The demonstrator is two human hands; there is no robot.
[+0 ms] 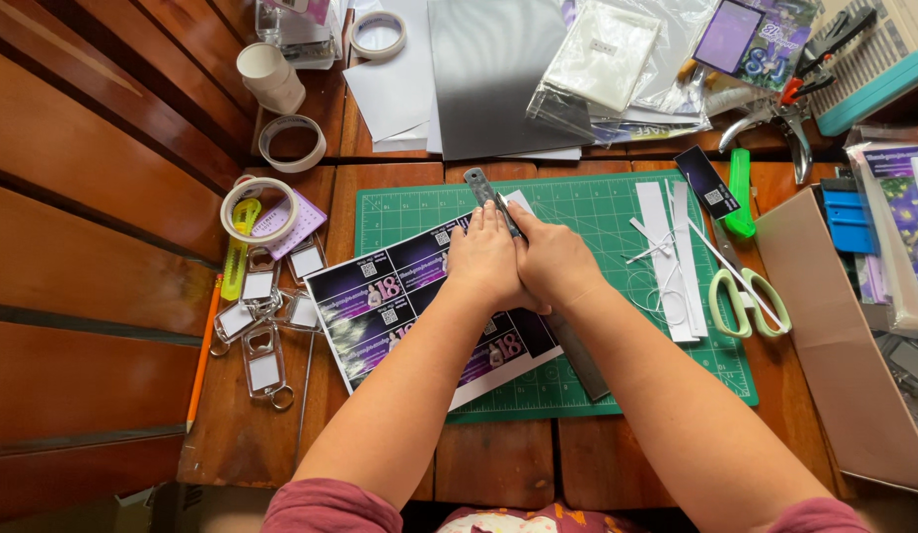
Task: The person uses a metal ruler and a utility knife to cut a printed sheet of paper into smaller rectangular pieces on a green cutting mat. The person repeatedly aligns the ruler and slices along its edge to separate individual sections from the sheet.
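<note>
Metal ruler point(548, 296) lies diagonally on the green cutting mat point(617, 212), long axis running from far-left to near-right, over the right edge of the printed dark label sheet point(419, 316). Left hand point(485, 259) flat, fingers together, pressing sheet just left of ruler. Right hand point(550, 259) touching it, on the ruler, pinching a small blade, I think; partly hidden. Scissors point(747, 301) and white strips point(671, 257) right of ruler, apart. Keychain blanks point(263, 326) left on the bench point(498, 459).
</note>
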